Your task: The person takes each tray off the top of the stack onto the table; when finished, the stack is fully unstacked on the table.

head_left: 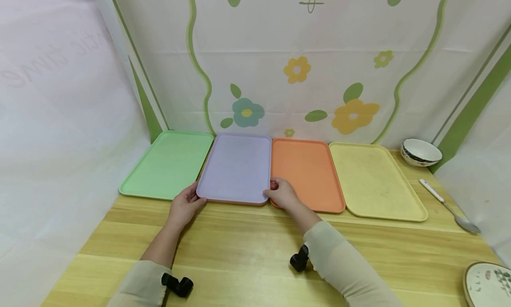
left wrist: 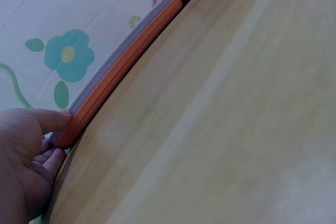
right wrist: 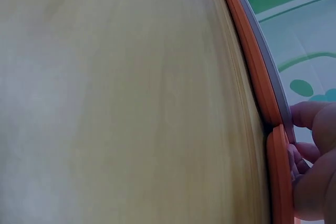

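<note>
A light purple tray point(head_left: 235, 167) lies on top of an orange edge point(left wrist: 126, 65), which looks like another tray or a stack under it. My left hand point(head_left: 185, 206) grips the purple tray's front left corner, with the thumb at its rim and the other fingers lower down at the corner. At the front right corner my right hand point(head_left: 284, 194) pinches the purple tray's rim between thumb and fingers. That hand also lies over the left edge of a second orange tray point(head_left: 307, 176). Part of the fingers is hidden at both corners.
A green tray point(head_left: 169, 165) lies to the left, a yellow tray point(head_left: 375, 180) to the right. Farther right are a patterned bowl point(head_left: 421, 152), a spoon point(head_left: 449, 206) and a round patterned item point(head_left: 487, 285), cut off by the frame. A printed curtain point(head_left: 259, 67) hangs behind the trays.
</note>
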The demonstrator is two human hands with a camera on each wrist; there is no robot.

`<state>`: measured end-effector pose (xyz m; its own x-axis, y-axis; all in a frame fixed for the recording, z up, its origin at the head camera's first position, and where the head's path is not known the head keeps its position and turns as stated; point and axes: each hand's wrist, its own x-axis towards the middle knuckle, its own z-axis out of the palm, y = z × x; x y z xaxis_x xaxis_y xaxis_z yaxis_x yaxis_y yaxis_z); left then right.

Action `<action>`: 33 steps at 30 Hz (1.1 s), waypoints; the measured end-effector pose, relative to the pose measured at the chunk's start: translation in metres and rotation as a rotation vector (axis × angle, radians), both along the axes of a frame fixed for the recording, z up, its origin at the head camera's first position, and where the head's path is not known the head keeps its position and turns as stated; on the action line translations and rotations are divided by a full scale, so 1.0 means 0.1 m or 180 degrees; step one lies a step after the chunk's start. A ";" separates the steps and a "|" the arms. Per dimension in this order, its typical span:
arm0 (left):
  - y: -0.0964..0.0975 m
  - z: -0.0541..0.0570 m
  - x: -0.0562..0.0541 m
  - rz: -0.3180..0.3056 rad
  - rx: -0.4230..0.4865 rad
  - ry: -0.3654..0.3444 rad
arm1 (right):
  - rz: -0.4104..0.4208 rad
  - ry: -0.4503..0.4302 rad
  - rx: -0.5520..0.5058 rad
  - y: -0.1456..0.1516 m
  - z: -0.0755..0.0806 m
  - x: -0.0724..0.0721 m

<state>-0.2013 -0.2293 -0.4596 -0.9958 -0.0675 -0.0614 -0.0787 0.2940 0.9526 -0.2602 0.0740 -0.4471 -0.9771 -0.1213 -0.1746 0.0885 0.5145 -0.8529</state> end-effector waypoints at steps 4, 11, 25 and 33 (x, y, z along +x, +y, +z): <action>0.00 0.00 0.00 -0.0006 0.0008 -0.0003 | -0.0045 0.0074 -0.0056 -0.03 -0.01 0.00; -0.01 -0.01 -0.01 -0.0005 0.0051 0.0009 | -0.0216 0.0117 -0.0376 -0.07 0.01 0.02; 0.00 0.00 0.02 -0.0014 0.0120 -0.0009 | -0.0358 -0.0125 -0.1379 -0.16 0.05 0.03; 0.00 0.02 0.02 -0.0046 0.0212 -0.0023 | -0.0467 -0.0274 -0.1709 -0.09 0.08 0.03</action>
<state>-0.1991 -0.2297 -0.4580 -0.9962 -0.0487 -0.0726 -0.0819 0.2312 0.9694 -0.2567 0.0646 -0.4387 -0.9755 -0.0789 -0.2055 0.2072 -0.0129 -0.9782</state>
